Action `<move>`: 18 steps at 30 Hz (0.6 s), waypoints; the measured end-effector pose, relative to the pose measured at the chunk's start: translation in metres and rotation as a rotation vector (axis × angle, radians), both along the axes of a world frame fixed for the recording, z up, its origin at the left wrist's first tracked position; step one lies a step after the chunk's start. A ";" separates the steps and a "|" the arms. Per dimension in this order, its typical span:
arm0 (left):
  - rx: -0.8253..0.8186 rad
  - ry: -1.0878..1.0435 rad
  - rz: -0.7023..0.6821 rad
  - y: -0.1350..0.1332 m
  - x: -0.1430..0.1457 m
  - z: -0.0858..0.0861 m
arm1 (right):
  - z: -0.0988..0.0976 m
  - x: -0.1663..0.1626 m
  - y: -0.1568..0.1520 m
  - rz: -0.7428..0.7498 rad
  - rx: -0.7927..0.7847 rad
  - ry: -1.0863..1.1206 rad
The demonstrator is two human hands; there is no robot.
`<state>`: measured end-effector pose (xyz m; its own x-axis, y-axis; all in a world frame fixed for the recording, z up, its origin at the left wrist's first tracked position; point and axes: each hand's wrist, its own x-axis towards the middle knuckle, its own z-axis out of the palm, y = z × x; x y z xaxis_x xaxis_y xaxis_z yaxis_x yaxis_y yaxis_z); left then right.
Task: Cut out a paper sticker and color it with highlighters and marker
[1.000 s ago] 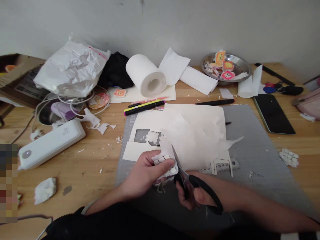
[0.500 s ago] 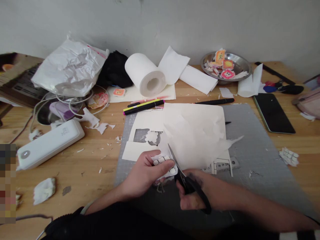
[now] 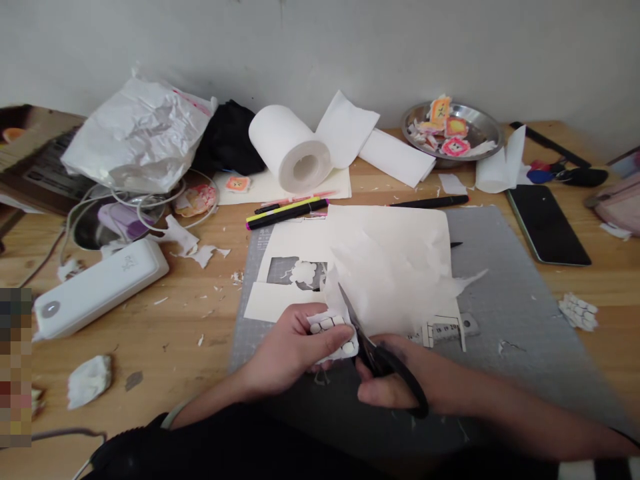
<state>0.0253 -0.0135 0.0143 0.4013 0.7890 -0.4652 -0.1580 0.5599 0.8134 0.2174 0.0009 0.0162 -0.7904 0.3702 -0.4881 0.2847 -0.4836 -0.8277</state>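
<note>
Between the thumb and fingers of my left hand (image 3: 295, 347) is a small white paper piece (image 3: 330, 327) with black rounded outlines drawn on it. My right hand (image 3: 405, 373) grips black-handled scissors (image 3: 395, 367). Their blades point up and away, lying along the right edge of the paper piece. Behind both hands, a large creased white paper sheet (image 3: 390, 267) rests on the grey cutting mat (image 3: 500, 267). Left of it is a sheet with a cut-out opening (image 3: 285, 233). A steel ruler (image 3: 450, 325) peeks out from under the large sheet.
Markers (image 3: 287, 215) lie at the mat's far edge. Behind them stand a paper roll (image 3: 290, 150) and a metal bowl (image 3: 480, 123) holding coloured paper pieces. A phone (image 3: 547, 223) is at right, a white power bank (image 3: 103, 287) at left. Paper scraps are scattered about.
Both hands have shifted slightly to the right, carrying the paper piece and scissors. The scissors' handle loops have turned a little. Objects on the table stay where they were.
</note>
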 end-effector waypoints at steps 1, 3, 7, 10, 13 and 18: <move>-0.004 -0.012 0.013 0.000 0.000 0.000 | 0.000 -0.001 0.000 -0.005 -0.008 0.001; -0.018 -0.025 0.055 0.000 0.001 -0.002 | 0.000 -0.002 0.001 -0.018 -0.026 -0.004; -0.057 -0.042 0.151 -0.001 0.005 -0.004 | -0.001 -0.003 0.002 -0.057 -0.019 0.033; -0.068 -0.125 0.209 -0.001 0.007 -0.003 | -0.004 -0.004 0.002 -0.082 -0.014 0.082; -0.068 -0.153 0.186 -0.001 0.007 -0.002 | -0.009 -0.004 0.000 -0.137 -0.029 0.099; -0.046 -0.104 0.176 0.001 0.008 -0.002 | -0.016 -0.003 -0.001 -0.135 -0.017 0.114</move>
